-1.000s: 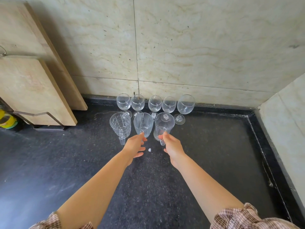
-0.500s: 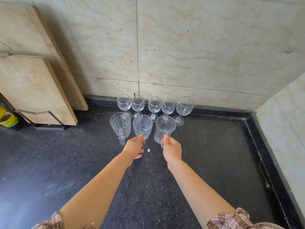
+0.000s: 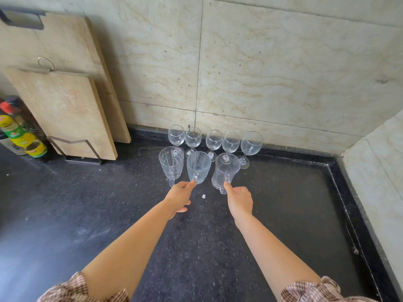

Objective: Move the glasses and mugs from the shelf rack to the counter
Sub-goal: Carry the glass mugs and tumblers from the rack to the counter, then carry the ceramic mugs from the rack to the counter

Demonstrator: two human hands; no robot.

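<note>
The left hand (image 3: 180, 196) pinches the handle of the middle mug (image 3: 198, 167); the right hand (image 3: 239, 200) pinches the handle of the right mug (image 3: 226, 171) (both mugs on the dark counter (image 3: 283, 214)). Five wine glasses (image 3: 214, 140) line the wall behind.

Both bare arms reach forward from the bottom of the frame toward its middle. The left hand (image 3: 179, 196) and right hand (image 3: 239, 198) each stretch out one finger, other fingers curled.
</note>
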